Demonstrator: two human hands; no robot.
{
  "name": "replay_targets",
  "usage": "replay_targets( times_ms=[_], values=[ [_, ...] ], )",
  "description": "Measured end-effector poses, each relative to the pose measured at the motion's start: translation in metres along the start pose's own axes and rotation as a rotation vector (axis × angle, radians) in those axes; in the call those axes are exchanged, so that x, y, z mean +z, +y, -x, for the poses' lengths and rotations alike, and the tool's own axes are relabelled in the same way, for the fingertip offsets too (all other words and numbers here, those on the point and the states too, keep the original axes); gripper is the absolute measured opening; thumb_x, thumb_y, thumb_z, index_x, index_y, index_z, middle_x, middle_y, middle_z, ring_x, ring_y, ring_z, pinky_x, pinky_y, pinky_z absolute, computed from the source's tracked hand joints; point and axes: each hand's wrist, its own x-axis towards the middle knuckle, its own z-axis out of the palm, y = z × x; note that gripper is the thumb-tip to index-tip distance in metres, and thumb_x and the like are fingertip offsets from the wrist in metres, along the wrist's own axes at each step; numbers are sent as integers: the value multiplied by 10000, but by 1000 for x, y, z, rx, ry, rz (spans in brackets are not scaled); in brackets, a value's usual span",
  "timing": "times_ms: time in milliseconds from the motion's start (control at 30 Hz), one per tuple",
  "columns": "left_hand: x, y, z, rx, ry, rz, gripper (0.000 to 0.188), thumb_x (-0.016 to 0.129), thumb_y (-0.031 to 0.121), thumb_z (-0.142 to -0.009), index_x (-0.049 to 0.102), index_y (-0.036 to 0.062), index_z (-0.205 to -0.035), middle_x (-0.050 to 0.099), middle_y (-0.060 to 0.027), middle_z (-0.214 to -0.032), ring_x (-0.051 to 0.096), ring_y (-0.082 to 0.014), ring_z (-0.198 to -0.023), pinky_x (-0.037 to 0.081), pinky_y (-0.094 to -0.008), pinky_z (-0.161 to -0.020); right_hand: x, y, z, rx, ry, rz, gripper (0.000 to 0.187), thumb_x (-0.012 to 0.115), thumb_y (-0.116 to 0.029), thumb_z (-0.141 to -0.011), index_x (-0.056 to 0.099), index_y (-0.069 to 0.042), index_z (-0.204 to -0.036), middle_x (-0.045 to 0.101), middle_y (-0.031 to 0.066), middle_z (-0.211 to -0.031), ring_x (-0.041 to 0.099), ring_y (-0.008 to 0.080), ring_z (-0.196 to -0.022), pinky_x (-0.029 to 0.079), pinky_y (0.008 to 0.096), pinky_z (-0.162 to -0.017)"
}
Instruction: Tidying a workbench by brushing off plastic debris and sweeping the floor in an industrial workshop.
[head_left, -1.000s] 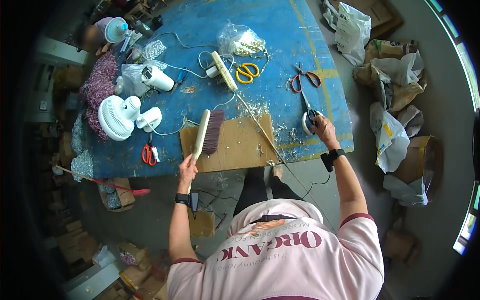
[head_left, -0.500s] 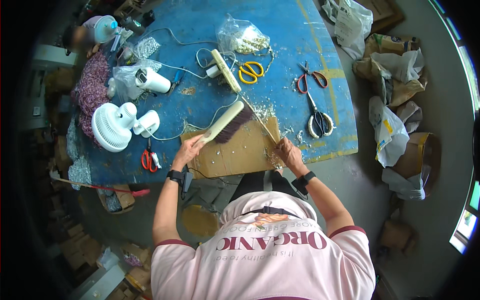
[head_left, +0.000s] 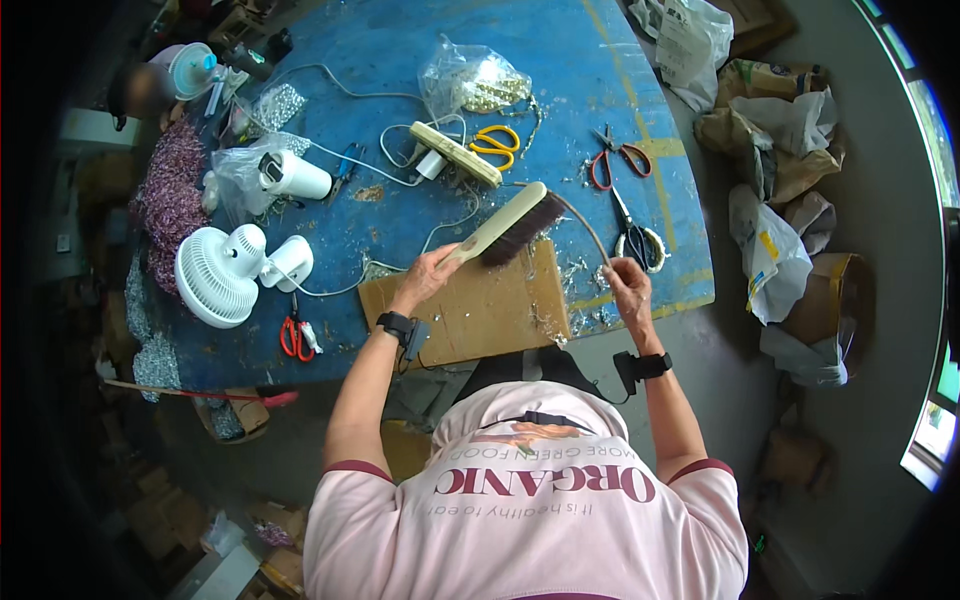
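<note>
My left hand (head_left: pixel 425 280) is closed round the pale handle of a bench brush (head_left: pixel 505 222), whose dark bristles hang over the far edge of a flat cardboard piece (head_left: pixel 470 312). My right hand (head_left: pixel 630 292) pinches a thin cord (head_left: pixel 587 222), which bows toward the near end of a cream power strip (head_left: pixel 458 155). A white plug sits on that strip. Just beyond my right hand lie black scissors with white-wrapped handles (head_left: pixel 641 248). Farther off are red-handled scissors (head_left: pixel 621 162) and yellow-handled scissors (head_left: pixel 495 148). Pale scraps are scattered around the cardboard.
On the blue table (head_left: pixel 370 225), a white fan (head_left: pixel 215 275), a white cylindrical device (head_left: pixel 297 175) and red-handled snips (head_left: pixel 296 338) stand left. Purple tinsel (head_left: pixel 172 195) heaps at the left edge. A clear bag (head_left: pixel 475 80) lies far back. Bags and cartons (head_left: pixel 775 260) line the right floor.
My left hand and the brush have moved right and slightly away. My right hand has shifted right with the cord, which was straight and now curves. The power strip has turned a little.
</note>
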Motion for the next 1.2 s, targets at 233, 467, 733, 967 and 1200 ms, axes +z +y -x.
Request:
replay_targets(
  times_ms=[233,467,733,967,1200],
  values=[
    [-25,-12,52,-181,89,179,373,522,251,-859,513,36,-1163,520,-16,-701,432,-70,-516,385,-224,-486,-12,-21,-6,42,1,5,110,612,-128,-802,576,-28,-832,481,-63,-661,393,15,-584,301,164,-496],
    [4,20,58,-122,97,-161,367,506,252,-860,507,13,-1138,590,-196,-1009,587,-264,-906,442,-316,-768,-9,-32,-2,28,-58,-56,122,617,-132,-800,576,-24,-836,484,-64,-662,407,13,-585,317,163,-501],
    [11,54,86,-171,123,-81,366,515,236,-854,506,16,-1146,590,-180,-1025,579,-236,-953,439,-302,-783,-15,-34,-5,20,-102,-123,124,616,-121,-802,573,-13,-843,505,-60,-668,424,11,-590,337,162,-505],
    [7,22,99,-96,150,-170,353,513,222,-853,508,24,-1145,599,-170,-998,587,-224,-920,440,-298,-774,-19,-24,-5,18,-147,-114,131,616,-132,-798,576,-10,-827,501,-57,-643,421,12,-579,335,165,-499],
    [48,65,67,9,64,-293,362,533,254,-838,516,51,-1136,589,-176,-992,583,-319,-880,466,-350,-715,-19,-27,-4,10,-167,-107,135,610,-132,-802,576,-6,-836,507,-49,-661,436,19,-592,349,171,-505]
  ],
)
